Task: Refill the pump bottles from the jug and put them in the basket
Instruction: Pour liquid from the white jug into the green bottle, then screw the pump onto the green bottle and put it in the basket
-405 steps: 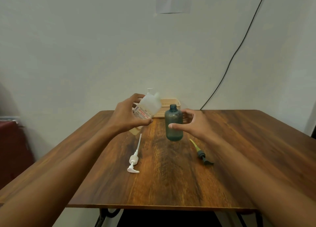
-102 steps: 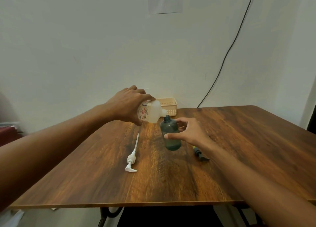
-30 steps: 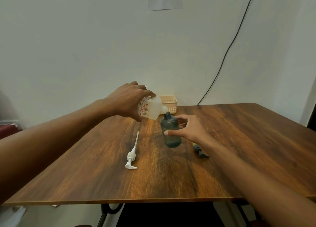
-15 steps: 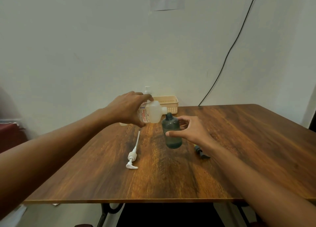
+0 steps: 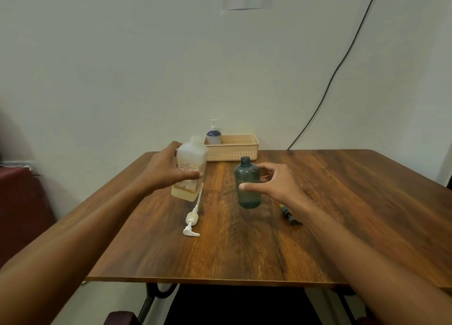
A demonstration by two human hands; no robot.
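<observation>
My left hand (image 5: 168,171) grips a clear white jug (image 5: 190,169) with yellowish liquid at its bottom, held nearly upright just above the table. My right hand (image 5: 271,186) holds an open teal bottle (image 5: 247,186) that stands on the table with no pump in it. A white pump head (image 5: 192,220) with its long tube lies between jug and bottle. A dark pump head (image 5: 289,217) lies partly hidden behind my right wrist. A beige basket (image 5: 232,149) stands at the far edge, with a blue pump bottle (image 5: 214,135) at its left end.
The wooden table (image 5: 342,202) reaches to the wall. A black cable (image 5: 342,60) runs down the wall at the right. A dark red seat (image 5: 22,202) stands at the left.
My left hand has turned the jug from tilted over the teal bottle's mouth back to nearly upright and lowered it to the left. My right hand stays on the bottle.
</observation>
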